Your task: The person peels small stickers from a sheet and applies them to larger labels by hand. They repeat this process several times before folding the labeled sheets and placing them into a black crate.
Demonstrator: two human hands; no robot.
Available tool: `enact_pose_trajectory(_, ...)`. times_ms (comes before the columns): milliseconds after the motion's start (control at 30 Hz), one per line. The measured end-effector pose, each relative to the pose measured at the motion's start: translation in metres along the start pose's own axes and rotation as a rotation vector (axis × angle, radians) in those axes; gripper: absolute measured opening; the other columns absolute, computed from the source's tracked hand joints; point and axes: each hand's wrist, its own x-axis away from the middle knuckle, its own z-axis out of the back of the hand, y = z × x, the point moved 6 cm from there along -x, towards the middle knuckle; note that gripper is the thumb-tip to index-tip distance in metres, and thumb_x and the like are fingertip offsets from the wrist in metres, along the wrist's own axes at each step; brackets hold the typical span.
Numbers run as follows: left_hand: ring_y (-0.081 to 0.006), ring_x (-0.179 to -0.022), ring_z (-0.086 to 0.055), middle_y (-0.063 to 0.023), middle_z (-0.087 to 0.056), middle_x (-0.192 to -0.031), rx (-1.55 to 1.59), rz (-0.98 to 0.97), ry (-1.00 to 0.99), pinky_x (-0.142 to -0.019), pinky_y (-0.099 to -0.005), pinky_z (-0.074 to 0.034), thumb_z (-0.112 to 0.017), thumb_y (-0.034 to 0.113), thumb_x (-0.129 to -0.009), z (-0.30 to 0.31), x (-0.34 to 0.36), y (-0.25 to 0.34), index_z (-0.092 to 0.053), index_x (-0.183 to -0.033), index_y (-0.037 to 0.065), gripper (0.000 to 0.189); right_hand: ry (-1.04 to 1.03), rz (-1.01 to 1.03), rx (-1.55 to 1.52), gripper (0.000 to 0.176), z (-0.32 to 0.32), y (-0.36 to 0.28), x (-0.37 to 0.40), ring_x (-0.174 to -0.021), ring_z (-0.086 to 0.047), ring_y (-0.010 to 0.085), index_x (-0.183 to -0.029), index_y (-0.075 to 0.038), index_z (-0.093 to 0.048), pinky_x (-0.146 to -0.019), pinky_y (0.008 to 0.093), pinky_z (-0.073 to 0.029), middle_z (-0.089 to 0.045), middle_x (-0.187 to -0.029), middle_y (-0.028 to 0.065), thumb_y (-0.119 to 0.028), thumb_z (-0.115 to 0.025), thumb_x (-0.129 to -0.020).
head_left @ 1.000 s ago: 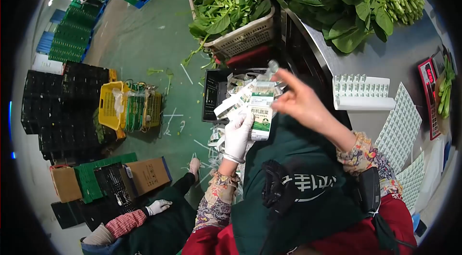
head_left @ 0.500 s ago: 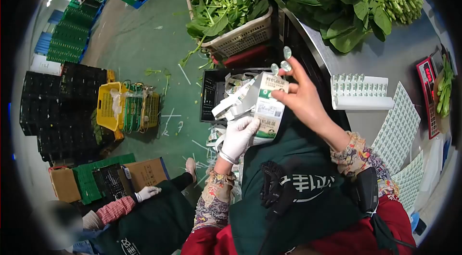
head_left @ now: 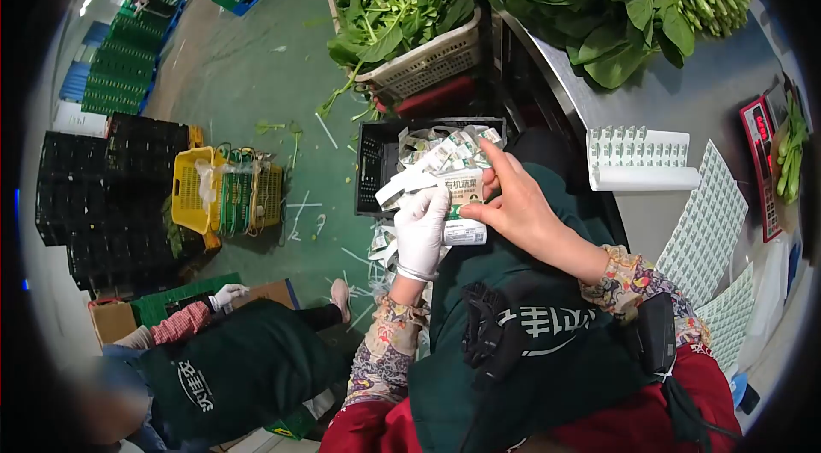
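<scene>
My left hand (head_left: 421, 230), in a white glove, grips a strip of printed paper labels (head_left: 463, 189) by its left side. The strip has beige and green panels with Chinese characters. My bare right hand (head_left: 530, 205) is at its right side, thumb across the front and index finger stretched upward; the other fingers are partly hidden behind the strip. Just beyond my hands, a black crate (head_left: 374, 164) holds a heap of white and green label strips (head_left: 453, 149).
A basket of leafy greens (head_left: 402, 17) stands ahead. To the right, a steel table (head_left: 637, 98) bears bundled greens (head_left: 616, 8), sticker sheets (head_left: 705, 226) and a red scale (head_left: 761, 166). On the left are a yellow basket (head_left: 195, 188), black crates (head_left: 73, 188) and a co-worker's gloved hand (head_left: 228, 296).
The label strip has come lower and left, and its raised upper part has folded down. Round clear stickers on my right fingertips no longer show. The co-worker's gloved hand has moved up and left.
</scene>
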Motion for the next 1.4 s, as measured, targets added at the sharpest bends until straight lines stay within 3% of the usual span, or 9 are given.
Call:
enact_pose_trajectory(200, -0.0069, -0.080, -0.055, -0.0019, -0.064, -0.085, -0.329, 0.340, -0.212, -0.072, -0.0230, -0.046, -0.058, 0.015, -0.090, 0.014, 0.007, -0.030, -0.064, -0.095, -0.003, 0.020, 0.209, -0.074, -0.222, 0.069, 0.036, 0.011, -0.030, -0.071, -0.059, 0.0120, -0.135, -0.001, -0.031, -0.063, 0.0250, -0.048, -0.056, -0.090, 0.0108, -0.005, -0.068, -0.077)
enact_pose_trajectory(267, -0.0066, -0.083, -0.056, -0.0032, -0.065, -0.088, -0.747, -0.242, -0.191, -0.074, -0.0228, -0.046, -0.057, 0.014, -0.091, 0.013, 0.003, -0.011, -0.065, -0.095, -0.004, 0.021, 0.178, -0.108, -0.285, 0.063, 0.037, 0.007, -0.031, -0.066, -0.059, 0.0134, -0.133, 0.001, -0.034, -0.061, 0.0264, -0.048, -0.058, -0.077, 0.0090, -0.007, -0.066, -0.079)
enact_pose_trajectory(333, -0.0071, -0.082, -0.056, -0.0046, -0.065, -0.093, -0.106, 0.003, -0.006, -0.073, -0.0234, -0.046, -0.055, 0.014, -0.092, 0.016, 0.000, -0.035, -0.062, -0.104, -0.007, 0.025, 0.077, -0.167, -0.123, 0.050, 0.025, 0.002, -0.016, -0.058, -0.059, 0.0130, -0.129, 0.001, -0.040, -0.058, 0.0265, -0.048, -0.061, -0.067, 0.0080, -0.008, -0.060, -0.083)
enact_pose_trajectory(567, -0.0048, -0.062, -0.046, 0.0014, -0.058, -0.069, -0.378, -0.140, 0.063, -0.055, -0.0245, -0.040, -0.057, 0.013, -0.090, 0.001, 0.006, -0.003, -0.062, -0.082, -0.004, 0.020, -0.198, -0.205, -0.026, 0.064, -0.007, -0.006, 0.009, -0.056, -0.062, 0.0247, -0.135, 0.003, -0.028, -0.055, 0.0344, -0.049, -0.063, -0.066, 0.0135, -0.017, -0.061, -0.085)
enact_pose_trajectory(667, -0.0082, -0.070, -0.052, -0.0009, -0.063, -0.081, -0.351, -0.171, 0.160, -0.064, -0.0237, -0.044, -0.058, 0.012, -0.089, 0.012, 0.002, -0.016, -0.065, -0.092, -0.005, 0.019, -0.181, -0.158, 0.467, 0.076, 0.006, -0.003, 0.000, -0.062, -0.062, 0.0358, -0.138, 0.004, -0.019, -0.059, 0.0430, -0.048, -0.061, -0.066, 0.0175, -0.026, -0.064, -0.083)
enact_pose_trajectory(800, -0.0137, -0.094, -0.057, -0.0079, -0.063, -0.101, -0.033, -0.026, -0.071, -0.084, -0.0282, -0.046, -0.060, 0.014, -0.089, -0.002, 0.006, -0.013, -0.058, -0.111, -0.005, 0.029, 0.033, 0.014, -0.030, 0.070, 0.011, 0.006, -0.010, -0.059, -0.062, 0.0290, -0.136, 0.000, -0.029, -0.056, 0.0337, -0.048, -0.061, -0.066, 0.0168, -0.017, -0.068, -0.080)
enact_pose_trajectory(867, -0.0139, -0.092, -0.059, -0.0085, -0.063, -0.102, -0.218, 0.143, -0.338, -0.082, -0.0269, -0.048, -0.058, 0.014, -0.090, -0.009, 0.011, -0.004, -0.057, -0.112, -0.006, 0.029, 0.188, -0.070, -0.338, 0.053, 0.025, -0.006, -0.019, -0.064, -0.062, 0.0139, -0.128, 0.001, -0.037, -0.057, 0.0269, -0.048, -0.067, -0.081, 0.0118, -0.010, -0.064, -0.083)
enact_pose_trajectory(1133, -0.0071, -0.064, -0.053, -0.0031, -0.062, -0.074, 0.062, 0.187, 0.061, -0.058, -0.0237, -0.044, -0.053, 0.022, -0.093, 0.001, 0.008, -0.021, -0.063, -0.089, -0.003, 0.028, -0.127, -0.389, -0.367, 0.019, -0.006, 0.011, 0.006, -0.054, -0.051, 0.0032, -0.077, -0.001, -0.062, -0.049, 0.0174, -0.040, -0.059, -0.063, -0.0004, -0.017, -0.063, -0.087)
enact_pose_trajectory(1400, -0.0042, -0.070, -0.051, -0.0010, -0.063, -0.079, -0.247, -0.030, -0.049, -0.063, -0.0213, -0.044, -0.052, 0.017, -0.094, 0.005, 0.022, -0.016, -0.064, -0.090, -0.006, 0.027, -0.200, -0.042, 0.615, 0.040, 0.001, 0.006, 0.020, -0.052, -0.060, 0.0295, -0.066, -0.001, -0.061, -0.051, 0.0381, -0.047, -0.057, -0.052, 0.0133, -0.038, -0.065, -0.080)
